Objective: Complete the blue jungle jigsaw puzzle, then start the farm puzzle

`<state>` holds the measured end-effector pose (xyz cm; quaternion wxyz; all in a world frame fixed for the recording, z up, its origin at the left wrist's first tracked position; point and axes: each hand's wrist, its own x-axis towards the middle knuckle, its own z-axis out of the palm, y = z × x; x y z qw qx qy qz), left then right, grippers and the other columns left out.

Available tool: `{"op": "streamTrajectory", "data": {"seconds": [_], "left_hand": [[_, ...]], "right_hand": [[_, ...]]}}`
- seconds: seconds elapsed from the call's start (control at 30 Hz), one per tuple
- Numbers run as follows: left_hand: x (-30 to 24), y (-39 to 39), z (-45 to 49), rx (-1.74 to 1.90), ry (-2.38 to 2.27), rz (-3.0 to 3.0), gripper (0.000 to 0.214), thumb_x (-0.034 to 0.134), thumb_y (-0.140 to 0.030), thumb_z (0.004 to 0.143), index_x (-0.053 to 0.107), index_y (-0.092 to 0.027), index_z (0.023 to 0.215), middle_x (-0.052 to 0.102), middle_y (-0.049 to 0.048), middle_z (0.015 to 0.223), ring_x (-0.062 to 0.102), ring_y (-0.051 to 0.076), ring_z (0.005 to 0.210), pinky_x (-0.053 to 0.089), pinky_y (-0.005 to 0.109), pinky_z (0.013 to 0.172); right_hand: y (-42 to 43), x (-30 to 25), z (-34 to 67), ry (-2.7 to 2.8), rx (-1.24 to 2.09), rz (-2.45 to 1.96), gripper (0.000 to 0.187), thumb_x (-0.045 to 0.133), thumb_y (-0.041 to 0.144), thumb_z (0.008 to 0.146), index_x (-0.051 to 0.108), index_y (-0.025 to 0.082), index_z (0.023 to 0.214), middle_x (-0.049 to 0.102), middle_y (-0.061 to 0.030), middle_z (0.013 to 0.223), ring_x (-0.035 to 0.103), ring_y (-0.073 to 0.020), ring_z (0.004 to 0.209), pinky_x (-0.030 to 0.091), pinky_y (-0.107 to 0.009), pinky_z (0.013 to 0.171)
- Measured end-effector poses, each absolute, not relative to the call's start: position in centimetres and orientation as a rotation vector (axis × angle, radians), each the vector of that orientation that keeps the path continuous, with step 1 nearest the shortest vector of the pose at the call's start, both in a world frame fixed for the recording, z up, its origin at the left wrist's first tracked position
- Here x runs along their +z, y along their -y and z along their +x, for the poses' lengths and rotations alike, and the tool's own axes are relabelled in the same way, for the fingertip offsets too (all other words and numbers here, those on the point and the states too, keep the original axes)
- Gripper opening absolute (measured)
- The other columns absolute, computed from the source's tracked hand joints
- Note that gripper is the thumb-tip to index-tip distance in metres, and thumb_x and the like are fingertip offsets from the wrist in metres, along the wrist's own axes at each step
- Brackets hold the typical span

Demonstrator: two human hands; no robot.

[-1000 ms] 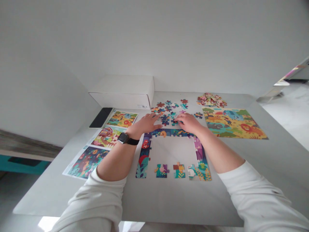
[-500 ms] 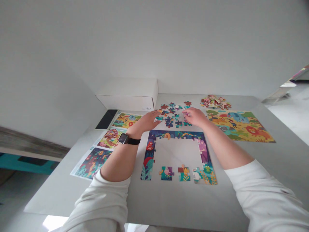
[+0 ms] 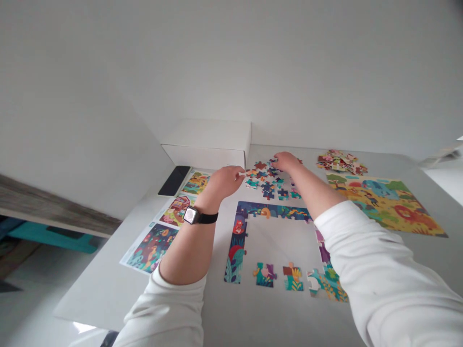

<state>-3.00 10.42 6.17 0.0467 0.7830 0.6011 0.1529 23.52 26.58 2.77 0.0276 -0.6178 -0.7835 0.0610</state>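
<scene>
My right hand reaches to the far side of a loose heap of puzzle pieces, its fingertips pinched on a dark puzzle piece mostly covered by the fingers. At the heap's left edge is my left hand, fingers loosely curved, thumb apart, nothing visible in it. Nearer me lies a partly joined puzzle border with dark blue, red and purple pictures. Along its front side, two separate pieces, one teal and purple and one brown and teal, lie spaced apart. My right sleeve covers part of the border's right side.
A white box stands against the wall, with a phone before it. A sheet of small pictures lies under my left forearm. At right are a second heap of pieces and a yellow animal picture.
My right hand has moved from the heap's right side to its far side. My left hand's fingers have curled in more. The view has shifted, so the table things sit further right.
</scene>
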Motion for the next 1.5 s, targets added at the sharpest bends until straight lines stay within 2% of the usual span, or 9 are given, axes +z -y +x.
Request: {"op": "streamTrajectory", "data": {"seconds": [0.17, 0.3, 0.43, 0.63, 0.8, 0.9, 1.1, 1.37, 1.5], "left_hand": [[6.3, -10.4, -3.0, 0.54, -1.786, 2.367, 0.033, 0.055, -0.035, 0.106, 0.078, -0.024, 0.127, 0.082, 0.0086, 0.119, 0.075, 0.027, 0.113, 0.057, 0.037, 0.099], [6.7, -10.2, -2.7, 0.559, -1.754, 2.341, 0.033, 0.057, -0.034, 0.105, 0.078, -0.024, 0.128, 0.082, 0.0088, 0.119, 0.075, 0.027, 0.112, 0.056, 0.037, 0.1], [7.4, -9.7, -2.3, 0.566, -1.739, 2.345, 0.033, 0.056, -0.033, 0.105, 0.077, -0.024, 0.129, 0.082, 0.0089, 0.116, 0.074, 0.027, 0.11, 0.056, 0.037, 0.098], [8.8, -8.6, -0.8, 0.621, -1.676, 2.432, 0.035, 0.053, -0.033, 0.106, 0.078, -0.023, 0.129, 0.081, 0.0102, 0.124, 0.074, 0.027, 0.111, 0.054, 0.036, 0.099], [10.8, -6.7, 1.7, 0.792, -1.459, 2.462, 0.034, 0.057, -0.032, 0.104, 0.079, -0.023, 0.127, 0.082, 0.0093, 0.12, 0.074, 0.025, 0.106, 0.054, 0.033, 0.096], [12.4, -4.8, 3.6, 0.865, -1.305, 2.479, 0.034, 0.057, -0.032, 0.103, 0.079, -0.022, 0.127, 0.082, 0.0084, 0.115, 0.074, 0.022, 0.097, 0.054, 0.031, 0.09], [14.7, 1.1, 7.3, 0.84, -1.153, 2.489, 0.028, 0.058, -0.035, 0.103, 0.077, -0.022, 0.12, 0.081, 0.0054, 0.105, 0.071, 0.019, 0.085, 0.052, 0.029, 0.08], [9.0, 5.8, 8.8, 0.892, -1.227, 2.094, 0.017, 0.067, -0.033, 0.096, 0.07, -0.021, 0.108, 0.076, 0.0033, 0.091, 0.07, 0.018, 0.082, 0.053, 0.029, 0.078], [5.7, 5.9, 8.4, 0.908, -1.203, 1.897, 0.019, 0.066, -0.032, 0.093, 0.07, -0.02, 0.107, 0.074, 0.0026, 0.086, 0.068, 0.016, 0.078, 0.054, 0.028, 0.074]], "right_hand": [[-28.9, 2.9, 22.3, 2.428, 0.337, -2.04, 0.039, 0.09, 0.041, 0.082, 0.086, 0.019, 0.114, 0.082, -0.0185, 0.123, 0.078, -0.0359, 0.116, 0.06, -0.04, 0.098], [-29.4, 3.5, 22.8, 2.344, 0.411, -1.997, 0.024, 0.092, 0.029, 0.08, 0.084, 0.016, 0.099, 0.083, -0.0186, 0.112, 0.079, -0.0344, 0.105, 0.06, -0.039, 0.092], [-27.7, 4.1, 24.1, 2.114, 0.515, -1.834, 0.023, 0.089, 0.019, 0.083, 0.08, 0.016, 0.105, 0.083, -0.0141, 0.104, 0.077, -0.027, 0.094, 0.059, -0.035, 0.086], [-21.6, 4.4, 27.6, 1.871, 0.946, -1.562, 0.027, 0.078, 0.011, 0.09, 0.078, 0.019, 0.116, 0.076, -0.0027, 0.09, 0.066, -0.012, 0.065, 0.056, -0.025, 0.065], [-13.1, 4.7, 31.2, 1.699, 1.139, -1.283, 0.03, 0.092, 0.029, 0.078, 0.077, 0.023, 0.104, 0.074, -0.0025, 0.092, 0.068, -0.0146, 0.073, 0.06, -0.025, 0.063], [-7.7, 5.6, 32.9, 1.634, 1.222, -1.172, 0.042, 0.095, 0.036, 0.073, 0.076, 0.024, 0.109, 0.073, -0.0024, 0.094, 0.069, -0.0158, 0.076, 0.06, -0.026, 0.063], [0.9, 6.5, 34.6, 1.478, 1.159, -1.056, 0.045, 0.093, 0.046, 0.075, 0.073, 0.026, 0.111, 0.072, -0.0008, 0.095, 0.067, -0.0154, 0.076, 0.057, -0.027, 0.063], [5.4, 4.3, 32.4, 1.561, 1.152, -0.977, 0.039, 0.086, 0.049, 0.086, 0.069, 0.028, 0.115, 0.074, -0.0018, 0.099, 0.069, -0.0167, 0.074, 0.061, -0.032, 0.066], [5.5, 3.1, 32.3, 1.804, 0.907, -1.008, 0.031, 0.08, 0.041, 0.092, 0.071, 0.027, 0.119, 0.075, -0.0052, 0.108, 0.071, -0.0178, 0.079, 0.063, -0.035, 0.072]]}}
